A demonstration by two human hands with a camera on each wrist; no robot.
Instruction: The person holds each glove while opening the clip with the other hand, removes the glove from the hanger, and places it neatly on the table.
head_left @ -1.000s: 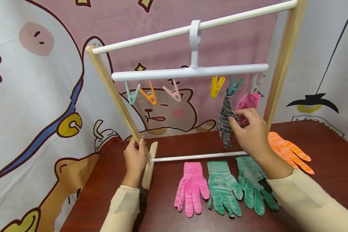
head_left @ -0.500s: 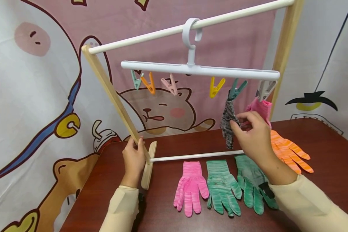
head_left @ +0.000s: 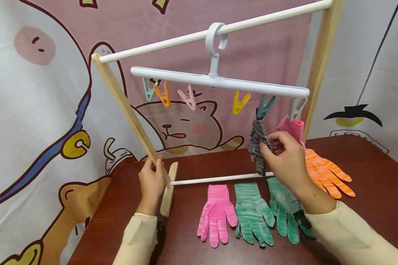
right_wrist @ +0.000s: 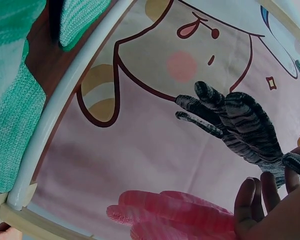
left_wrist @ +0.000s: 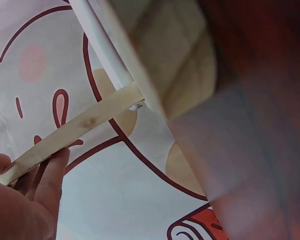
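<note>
My left hand (head_left: 151, 181) grips the lower part of the rack's left wooden post (head_left: 129, 112); in the left wrist view its fingers (left_wrist: 54, 172) curl around the post. With thumb and fingers my right hand (head_left: 286, 158) pinches the edge of a grey-black knit glove (head_left: 258, 134), which hangs by its cuff from a teal clothespin (head_left: 266, 106). Beside it a pink glove (head_left: 295, 127) hangs from a grey clothespin (head_left: 297, 108), partly hidden by my right hand. Both pins hang under a white hanger (head_left: 182, 76), tilted down to the right on the rack's top rod (head_left: 162, 43).
Yellow (head_left: 241, 102), pink (head_left: 188, 98), orange (head_left: 163, 94) and light green clothespins (head_left: 148, 90) hang without gloves. On the brown table (head_left: 119, 221) lie a pink glove (head_left: 217, 213), two green gloves (head_left: 253, 213) and an orange glove (head_left: 328, 173). The rack's lower rod (head_left: 219, 179) runs behind them.
The hanger has swung and tipped, its right end now lower and its left end higher. The grey-black glove sits slightly lower with my right hand still at it. My left hand stays on the post.
</note>
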